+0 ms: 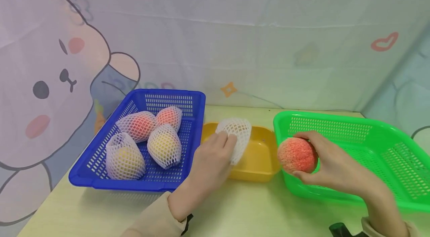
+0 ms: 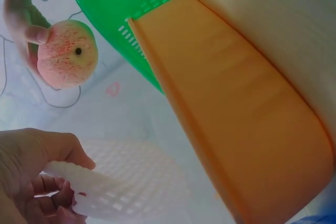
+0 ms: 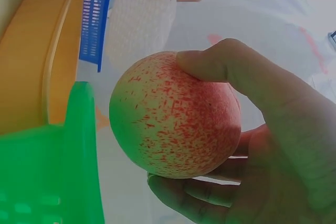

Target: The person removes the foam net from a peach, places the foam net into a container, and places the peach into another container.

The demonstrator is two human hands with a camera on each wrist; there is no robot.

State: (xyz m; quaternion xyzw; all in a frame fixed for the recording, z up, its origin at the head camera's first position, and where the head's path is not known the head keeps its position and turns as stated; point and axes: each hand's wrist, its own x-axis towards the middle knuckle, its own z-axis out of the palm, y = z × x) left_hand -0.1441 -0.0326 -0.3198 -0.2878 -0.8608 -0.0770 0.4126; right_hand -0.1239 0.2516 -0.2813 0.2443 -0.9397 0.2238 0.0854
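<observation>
In my right hand (image 1: 330, 164) is a red and yellowish peach (image 1: 297, 155), gripped between thumb and fingers above the near left rim of the green basket (image 1: 336, 117). A small dark dot shows on the peach (image 2: 68, 54) in the left wrist view. My left hand (image 1: 213, 158) pinches a white foam net sleeve (image 1: 240, 132) over the yellow tray (image 1: 260, 155). The foam sleeve (image 2: 131, 182) looks limp, with no fruit visible inside. The two hands are apart, and the peach is free of the netting.
At the left stands a blue basket (image 1: 198, 117) with several fruits in foam nets, among them a red one (image 1: 142, 125) and a yellow one (image 1: 164, 145). The yellow tray sits between the two baskets on a pale table (image 1: 242, 207). A printed cloth (image 1: 268, 43) hangs behind.
</observation>
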